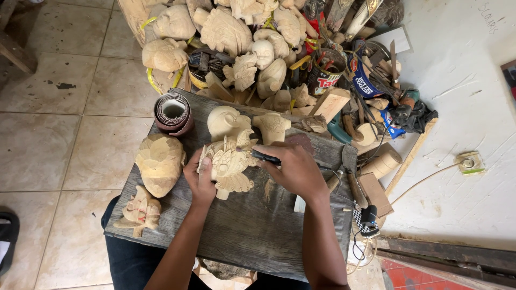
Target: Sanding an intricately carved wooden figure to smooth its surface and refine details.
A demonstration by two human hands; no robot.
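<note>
A pale carved wooden figure (232,167) with feather-like detail lies on a dark weathered board (252,225) across my lap. My left hand (199,180) grips the carving's left side. My right hand (293,169) holds a thin dark-handled carving tool (266,157), its tip against the carving's upper right. Two unfinished pale carvings (228,122) (272,127) stand just beyond it.
A large rounded carving (159,162) and a small one (138,211) rest on the board's left. A sandpaper roll (173,111) sits at its far left corner. Many carvings (226,32), tins and tools (349,177) crowd the back and right. Tiled floor lies left.
</note>
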